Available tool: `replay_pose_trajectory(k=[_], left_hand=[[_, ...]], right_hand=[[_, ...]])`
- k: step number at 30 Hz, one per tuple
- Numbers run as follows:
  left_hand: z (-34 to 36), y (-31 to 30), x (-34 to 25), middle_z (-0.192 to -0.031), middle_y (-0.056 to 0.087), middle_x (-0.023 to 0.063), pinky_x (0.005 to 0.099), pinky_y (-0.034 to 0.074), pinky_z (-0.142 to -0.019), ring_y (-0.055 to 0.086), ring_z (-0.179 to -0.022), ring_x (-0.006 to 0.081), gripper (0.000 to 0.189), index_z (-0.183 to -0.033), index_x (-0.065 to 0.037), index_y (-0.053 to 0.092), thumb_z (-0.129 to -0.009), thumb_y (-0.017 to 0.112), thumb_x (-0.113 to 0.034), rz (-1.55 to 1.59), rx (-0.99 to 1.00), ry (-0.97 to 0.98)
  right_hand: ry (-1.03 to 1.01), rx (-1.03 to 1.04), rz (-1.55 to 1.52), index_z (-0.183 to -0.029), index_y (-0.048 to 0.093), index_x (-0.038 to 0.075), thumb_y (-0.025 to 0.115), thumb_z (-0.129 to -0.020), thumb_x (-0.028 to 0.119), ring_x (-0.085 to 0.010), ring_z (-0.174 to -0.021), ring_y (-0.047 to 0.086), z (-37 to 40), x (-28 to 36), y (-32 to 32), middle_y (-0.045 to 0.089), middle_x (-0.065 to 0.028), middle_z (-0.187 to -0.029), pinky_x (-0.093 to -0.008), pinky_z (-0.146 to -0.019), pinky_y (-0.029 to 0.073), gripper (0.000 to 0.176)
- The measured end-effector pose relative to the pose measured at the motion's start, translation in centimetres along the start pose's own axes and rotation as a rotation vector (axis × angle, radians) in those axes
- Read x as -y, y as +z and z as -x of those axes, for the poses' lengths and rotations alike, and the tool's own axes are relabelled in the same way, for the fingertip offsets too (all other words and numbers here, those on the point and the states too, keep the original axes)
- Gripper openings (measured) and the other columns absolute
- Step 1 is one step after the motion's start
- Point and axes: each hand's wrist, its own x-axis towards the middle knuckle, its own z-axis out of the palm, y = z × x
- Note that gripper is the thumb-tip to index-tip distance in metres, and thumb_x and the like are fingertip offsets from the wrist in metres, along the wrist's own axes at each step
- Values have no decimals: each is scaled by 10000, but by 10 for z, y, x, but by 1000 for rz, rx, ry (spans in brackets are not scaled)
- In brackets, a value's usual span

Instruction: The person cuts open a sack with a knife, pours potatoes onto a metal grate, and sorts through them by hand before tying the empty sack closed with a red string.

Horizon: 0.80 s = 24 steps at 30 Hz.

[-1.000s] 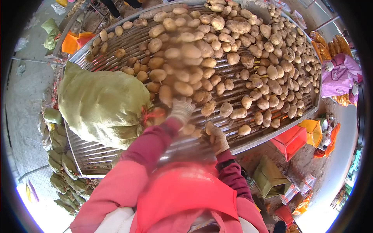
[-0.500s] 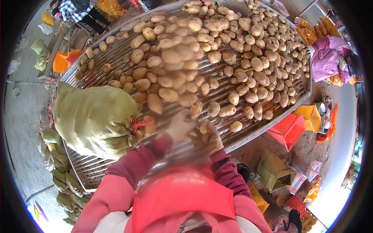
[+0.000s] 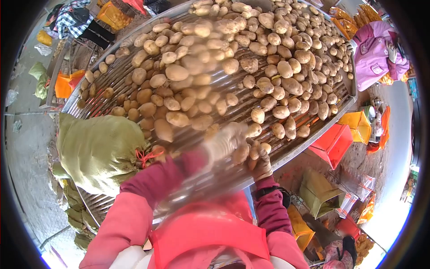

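Note:
Many potatoes (image 3: 177, 72) lie on a slatted metal table (image 3: 188, 172). My left hand (image 3: 224, 142), gloved and blurred, reaches across the slats beside a potato; its fingers are smeared by motion. My right hand (image 3: 261, 167), also gloved, is near the table's front edge with its fingers wrapped round potatoes (image 3: 254, 153). Another potato (image 3: 241, 153) lies between the two hands. To the left, a full green sack (image 3: 98, 150) tied with red string (image 3: 148, 155) rests on the slats.
Right of the table stand a red bin (image 3: 332, 145), a yellow bin (image 3: 357, 125) and an open green bag (image 3: 320, 193). A person in purple (image 3: 374, 58) is at the far right edge, and another in a checked shirt (image 3: 71, 20) at the upper left.
Both hands have moved to the right, and my left hand now reaches further forward. The table, potatoes and sack have shifted left and slightly in the view.

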Motion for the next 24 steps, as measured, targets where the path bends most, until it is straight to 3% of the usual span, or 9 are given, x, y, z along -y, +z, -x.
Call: replay_pose_trajectory(k=[4,6,10,15,16,18,20,21,24], left_hand=[[-64,-41,-28,-1476,329,254,486,415,-1009,498,-1204,421,673,-1397,-132,429,-751,562,7,-1466,-81,701],[-88,-45,-36,-1448,352,269,476,470,-907,571,-1087,394,681,-1398,-176,417,-752,530,8,-1831,26,416],[-118,-44,-28,-1329,457,229,480,485,-847,571,-1088,361,696,-1409,-193,398,-758,557,-5,-1989,64,326],[-112,-34,-49,-1143,530,168,478,488,-845,565,-1076,358,344,-1178,-173,522,-844,569,-108,-1905,104,206],[-110,-34,-48,-1138,533,166,478,490,-841,563,-1072,362,284,-1137,-178,531,-860,577,-137,-1912,105,240],[-110,-31,-47,-1168,509,165,477,490,-849,531,-1107,370,357,-1159,-193,508,-823,622,-152,-1950,124,170],[-114,-32,-43,-1232,460,180,460,494,-883,496,-1151,382,635,-1251,-189,448,-691,718,-63,-1985,165,111],[-110,-29,-43,-1223,462,181,456,476,-903,491,-1149,380,599,-1223,-190,462,-694,711,-61,-1974,139,92],[-114,-43,-15,-1207,473,183,462,463,-911,486,-1147,380,537,-1196,-191,490,-716,685,-50,-1980,121,175]], right_hand=[[-38,-50,-90,-1366,442,82,685,-818,451,-170,-1015,554,-1,5,17,550,-32,-1197,-318,-791,498,704],[-43,-169,-191,-1340,471,97,661,-850,448,-181,-1013,564,-5,-3,8,558,-44,-1196,-327,-797,500,633],[-55,-100,-153,-1113,608,61,688,-816,505,-209,-802,605,5,7,29,627,-48,-943,-349,-657,501,540],[-310,-61,-148,-1142,599,28,691,-807,492,-219,-808,624,31,34,19,641,-55,-901,-345,-643,510,580],[-405,-302,-170,-1163,591,26,665,-822,490,-218,-832,624,47,42,22,644,-77,-898,-342,-670,519,580],[-442,-20,-760,-1010,605,62,613,-851,506,-204,-805,610,75,80,-48,623,-83,-845,-321,-646,501,472],[-784,-477,-134,-776,550,121,562,-880,538,-187,-762,574,120,140,14,553,-45,-747,-334,-627,453,430],[-942,-688,-84,-708,511,133,546,-883,575,-175,-764,547,141,173,-33,495,-24,-674,-359,-634,429,476],[-1090,-834,-157,-1007,585,111,578,-894,531,-238,-802,632,192,261,-46,620,-67,-929,-380,-763,553,435]])
